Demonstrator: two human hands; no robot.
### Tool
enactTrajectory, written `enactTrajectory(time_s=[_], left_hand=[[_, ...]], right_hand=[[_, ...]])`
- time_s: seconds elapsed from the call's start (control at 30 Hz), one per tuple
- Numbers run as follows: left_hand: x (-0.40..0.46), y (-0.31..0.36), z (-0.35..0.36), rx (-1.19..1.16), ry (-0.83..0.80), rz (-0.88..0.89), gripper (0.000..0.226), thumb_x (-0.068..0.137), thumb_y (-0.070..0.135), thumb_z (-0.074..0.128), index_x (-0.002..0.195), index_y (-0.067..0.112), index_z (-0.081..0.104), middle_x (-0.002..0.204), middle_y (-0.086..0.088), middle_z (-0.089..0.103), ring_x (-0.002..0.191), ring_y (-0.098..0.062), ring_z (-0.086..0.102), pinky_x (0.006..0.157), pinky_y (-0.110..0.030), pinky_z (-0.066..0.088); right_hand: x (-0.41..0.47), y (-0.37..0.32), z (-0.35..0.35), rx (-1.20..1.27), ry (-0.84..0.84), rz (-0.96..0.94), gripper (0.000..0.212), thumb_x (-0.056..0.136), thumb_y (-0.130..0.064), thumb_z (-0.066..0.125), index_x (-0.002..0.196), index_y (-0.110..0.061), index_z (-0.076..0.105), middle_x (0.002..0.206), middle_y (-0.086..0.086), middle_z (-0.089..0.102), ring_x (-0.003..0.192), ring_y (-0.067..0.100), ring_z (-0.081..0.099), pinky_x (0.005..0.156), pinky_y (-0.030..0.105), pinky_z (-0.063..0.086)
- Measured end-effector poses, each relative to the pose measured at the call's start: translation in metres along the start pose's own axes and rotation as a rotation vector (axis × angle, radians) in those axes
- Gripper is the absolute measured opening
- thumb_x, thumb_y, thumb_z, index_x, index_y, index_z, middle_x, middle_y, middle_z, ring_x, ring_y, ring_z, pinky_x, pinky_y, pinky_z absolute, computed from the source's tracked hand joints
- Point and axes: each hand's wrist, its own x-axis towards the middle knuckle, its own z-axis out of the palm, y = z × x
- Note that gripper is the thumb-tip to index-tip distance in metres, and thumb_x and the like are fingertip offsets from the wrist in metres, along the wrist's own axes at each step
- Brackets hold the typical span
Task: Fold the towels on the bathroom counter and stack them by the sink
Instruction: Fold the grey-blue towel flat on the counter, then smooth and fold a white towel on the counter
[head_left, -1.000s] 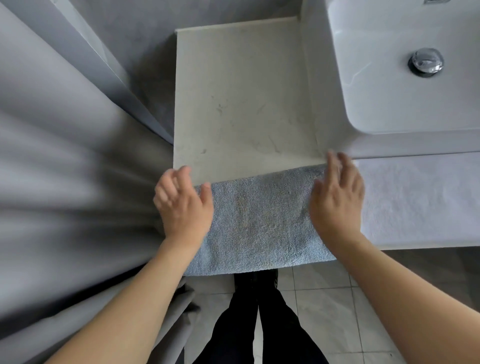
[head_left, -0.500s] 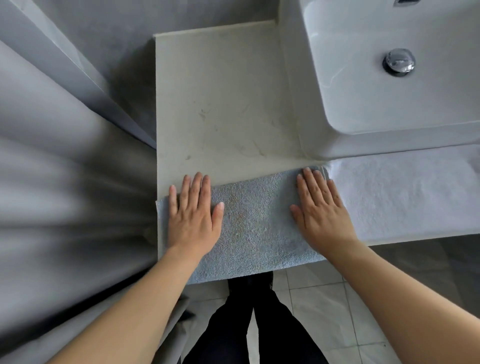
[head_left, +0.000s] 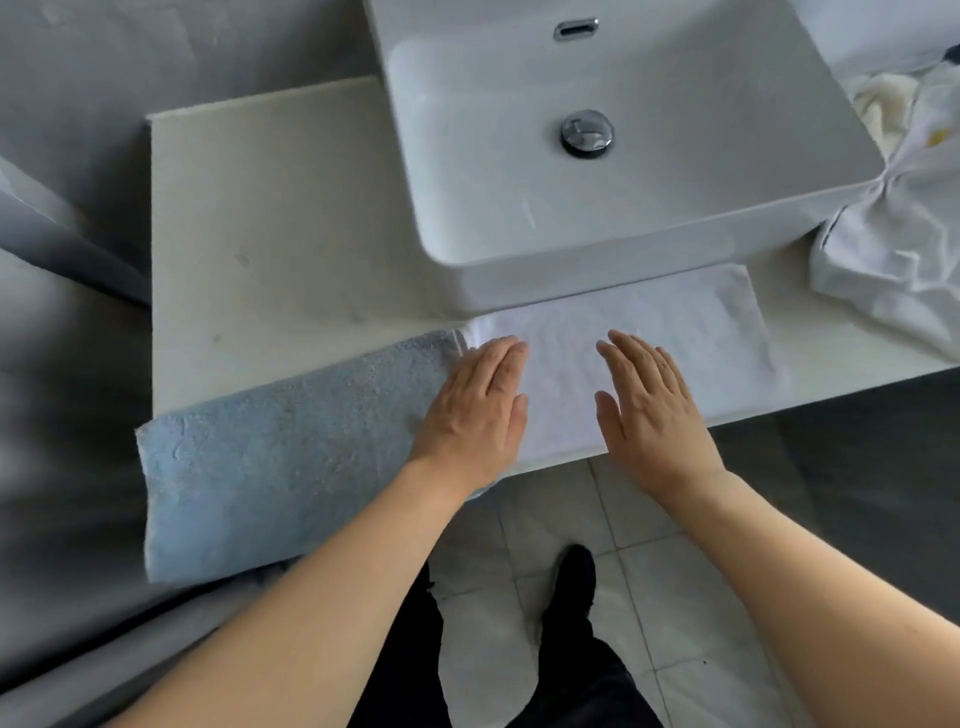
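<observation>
1. Two towels lie along the tabletop (head_left: 270, 218) front edge: blue towel (head_left: 280, 467) leftmost, overhanging.
2. Left hand (head_left: 475, 415), fingers straight, rests where the towels meet.
3. Right hand (head_left: 649, 410), flat, on the white towel (head_left: 675, 332) before the sink (head_left: 649, 208).

Both hands, left hand (head_left: 475, 410) and right hand (head_left: 649, 402), flat on white towel (head_left: 675, 322) beside blue towel (head_left: 280, 447).

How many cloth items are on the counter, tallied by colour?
Blue towel: 1
White towel lying flat in front of the sink: 1
White crumpled cloth at right: 1; whether it is one piece or several cannot be told
Total: 3
</observation>
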Motion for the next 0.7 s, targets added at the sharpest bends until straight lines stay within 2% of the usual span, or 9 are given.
enactTrajectory(time_s=[0.1,0.27,0.37,0.5,0.7], left_hand=[[0.030,0.043,0.023,0.007,0.009,-0.016,0.051,0.096,0.013,0.056,0.142,-0.005,0.044,0.146,-0.020,0.046,0.135,-0.034,0.044,0.119,-0.042,0.028],[0.066,0.107,0.052,-0.012,-0.026,-0.003,0.052,0.101,0.019,0.049,0.148,0.000,0.037,0.152,-0.013,0.039,0.142,-0.026,0.035,0.123,-0.033,0.013],[0.089,0.138,0.059,-0.039,-0.026,0.025,0.050,0.100,0.017,0.051,0.145,0.000,0.041,0.150,-0.013,0.042,0.140,-0.026,0.037,0.123,-0.034,0.016],[0.136,0.176,0.072,-0.071,-0.040,0.113,0.045,0.097,0.012,0.053,0.140,-0.001,0.048,0.145,-0.016,0.046,0.134,-0.031,0.044,0.118,-0.036,0.028],[0.211,0.245,0.109,-0.115,-0.074,0.143,0.050,0.092,0.012,0.053,0.141,0.004,0.047,0.150,-0.015,0.039,0.134,-0.032,0.039,0.115,-0.036,0.028]], right_hand=[[-0.014,0.059,-0.022,0.028,-0.006,0.059,0.052,0.099,-0.017,0.046,0.148,-0.005,0.035,0.156,0.011,0.030,0.145,0.027,0.026,0.122,0.040,0.012],[-0.026,0.138,-0.060,0.118,0.059,0.203,0.052,0.094,-0.012,0.050,0.145,-0.006,0.039,0.151,0.011,0.037,0.138,0.029,0.034,0.118,0.041,0.021],[-0.018,0.177,-0.075,0.132,0.097,0.275,0.053,0.093,-0.011,0.052,0.144,-0.006,0.039,0.150,0.011,0.037,0.137,0.030,0.035,0.116,0.042,0.025],[-0.006,0.232,-0.087,0.122,0.182,0.358,0.054,0.090,-0.010,0.053,0.143,-0.006,0.040,0.148,0.012,0.039,0.136,0.031,0.035,0.114,0.045,0.027],[0.022,0.318,-0.107,0.152,0.203,0.417,0.061,0.085,-0.004,0.052,0.143,-0.005,0.035,0.150,0.013,0.035,0.138,0.031,0.031,0.115,0.043,0.026]])
